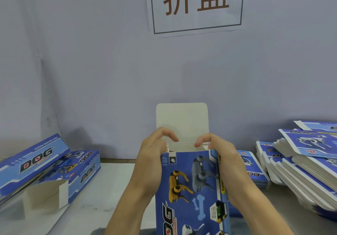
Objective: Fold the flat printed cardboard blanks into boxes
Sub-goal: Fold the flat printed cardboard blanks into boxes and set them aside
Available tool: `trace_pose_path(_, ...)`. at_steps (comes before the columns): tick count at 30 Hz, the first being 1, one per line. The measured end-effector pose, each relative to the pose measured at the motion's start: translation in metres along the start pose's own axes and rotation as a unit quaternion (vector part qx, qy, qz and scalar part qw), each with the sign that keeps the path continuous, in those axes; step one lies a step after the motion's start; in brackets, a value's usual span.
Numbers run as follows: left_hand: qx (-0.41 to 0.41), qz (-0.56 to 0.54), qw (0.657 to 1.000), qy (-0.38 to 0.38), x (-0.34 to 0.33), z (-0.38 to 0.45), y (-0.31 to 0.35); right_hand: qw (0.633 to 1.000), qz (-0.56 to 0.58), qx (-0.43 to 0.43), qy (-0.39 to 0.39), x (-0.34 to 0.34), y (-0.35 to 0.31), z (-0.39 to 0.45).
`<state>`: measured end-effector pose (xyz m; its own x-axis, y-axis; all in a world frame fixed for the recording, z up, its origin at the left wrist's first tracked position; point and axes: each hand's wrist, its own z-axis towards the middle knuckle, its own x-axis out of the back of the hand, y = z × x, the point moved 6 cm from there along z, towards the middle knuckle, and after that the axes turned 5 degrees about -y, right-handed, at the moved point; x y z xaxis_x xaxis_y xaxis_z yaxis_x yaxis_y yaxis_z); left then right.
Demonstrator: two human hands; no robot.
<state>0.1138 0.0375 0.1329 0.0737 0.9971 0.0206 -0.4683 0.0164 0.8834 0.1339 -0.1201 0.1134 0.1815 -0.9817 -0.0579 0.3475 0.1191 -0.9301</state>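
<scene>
The box [191, 189] stands upright over the tabletop [109, 189], held between both hands: left hand [153, 158] and right hand [220, 154] each pinch a small side flap, it seems. Fold both flaps inward squarely first, then tuck the white lid [182, 120] down

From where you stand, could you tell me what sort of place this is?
Probably a packing workstation for folding boxes: a wall sign in large characters, stacks of flat printed blanks on the right, folded boxes on the left, and hands working on a box.
</scene>
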Motion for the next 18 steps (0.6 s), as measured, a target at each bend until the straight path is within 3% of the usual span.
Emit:
trace_pose_path(6, 0.03, -0.111, 0.992, 0.048, 0.005, -0.001, -0.011, 0.998, 0.046, 0.009, 0.041, 0.007, 0.009, 0.005)
trace_pose_path(12, -0.022, -0.075, 0.995, 0.061, 0.007, 0.001, -0.005, 0.999, 0.05, 0.012, 0.011, 0.0, -0.004, 0.008)
trace_pose_path(15, -0.065, -0.037, 0.993, 0.086, 0.01, 0.0, -0.001, 0.996, 0.028, 0.054, 0.061, 0.004, -0.009, 0.004)
trace_pose_path(18, -0.067, -0.069, 0.991, 0.097, 0.014, -0.004, -0.007, 0.992, 0.072, 0.071, 0.071, 0.006, -0.001, -0.004)
